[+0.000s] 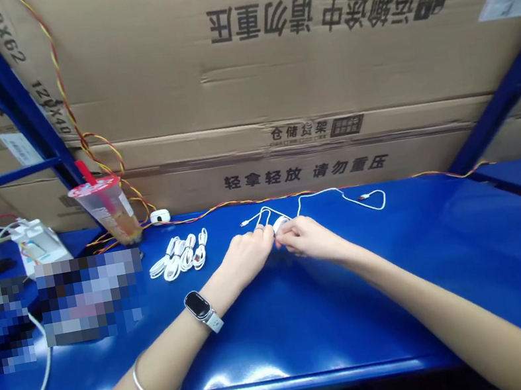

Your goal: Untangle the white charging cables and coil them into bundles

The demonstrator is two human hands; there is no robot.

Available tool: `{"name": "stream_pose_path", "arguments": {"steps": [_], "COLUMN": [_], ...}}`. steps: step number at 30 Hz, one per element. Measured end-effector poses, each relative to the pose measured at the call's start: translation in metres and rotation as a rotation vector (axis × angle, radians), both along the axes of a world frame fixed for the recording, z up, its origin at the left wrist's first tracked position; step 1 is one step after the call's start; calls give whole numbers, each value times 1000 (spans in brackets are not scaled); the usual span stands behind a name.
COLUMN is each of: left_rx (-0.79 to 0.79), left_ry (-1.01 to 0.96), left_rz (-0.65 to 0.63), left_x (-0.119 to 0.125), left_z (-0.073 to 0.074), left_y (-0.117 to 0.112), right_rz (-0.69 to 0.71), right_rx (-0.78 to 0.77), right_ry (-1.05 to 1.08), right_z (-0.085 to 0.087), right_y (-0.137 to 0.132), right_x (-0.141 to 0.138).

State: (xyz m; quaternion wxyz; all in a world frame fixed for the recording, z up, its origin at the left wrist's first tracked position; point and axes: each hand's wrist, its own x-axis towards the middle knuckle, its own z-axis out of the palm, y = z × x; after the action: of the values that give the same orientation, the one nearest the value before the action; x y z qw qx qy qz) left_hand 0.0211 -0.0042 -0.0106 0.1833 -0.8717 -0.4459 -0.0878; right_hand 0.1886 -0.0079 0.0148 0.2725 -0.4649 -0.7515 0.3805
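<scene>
A white charging cable (279, 223) is pinched between my two hands at the middle of the blue shelf. My left hand (250, 252) closes its fingers on it from the left, the wrist wearing a smart band. From the right, my right hand (309, 239) grips the same cable with thumb and fingertips. One connector end (246, 222) sticks out on the left, beyond my left hand. A long loose stretch runs to the right and ends in a curl near another connector (365, 196). Beside my left hand lie several tied white cable bundles (181, 256).
A drink cup (109, 211) with a red straw stands back left, beside a small white case (160, 217). A white power strip (40, 244) sits farther left. Red-yellow twisted wire (213, 212) follows the back edge, against large cardboard boxes (272, 92). Blue posts (491, 104) flank the shelf.
</scene>
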Motion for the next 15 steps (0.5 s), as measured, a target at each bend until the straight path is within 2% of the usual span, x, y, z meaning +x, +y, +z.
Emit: {"name": "stream_pose_path", "arguments": {"steps": [2, 4, 8, 11, 13, 15], "left_rx": [-2, -31, -130, -209, -264, -319], "left_ry": [-39, -95, -255, -380, -437, -468], "left_rz": [19, 65, 106, 17, -67, -144], "left_x": [0, -2, -11, -15, -16, -15], "left_z": [0, 0, 3, 6, 8, 10], "left_y": [1, 3, 9, 12, 12, 11], "right_rz": [-6, -4, -24, 9, 49, 86], "right_rx": [-99, -63, 349, 664, 797, 839], "right_ry": [96, 84, -92, -156, -185, -172], "right_z": [0, 2, 10, 14, 15, 14], "right_y": [-1, -2, -1, 3, 5, 7], "right_x": [-1, -1, 4, 10, 12, 13]}}
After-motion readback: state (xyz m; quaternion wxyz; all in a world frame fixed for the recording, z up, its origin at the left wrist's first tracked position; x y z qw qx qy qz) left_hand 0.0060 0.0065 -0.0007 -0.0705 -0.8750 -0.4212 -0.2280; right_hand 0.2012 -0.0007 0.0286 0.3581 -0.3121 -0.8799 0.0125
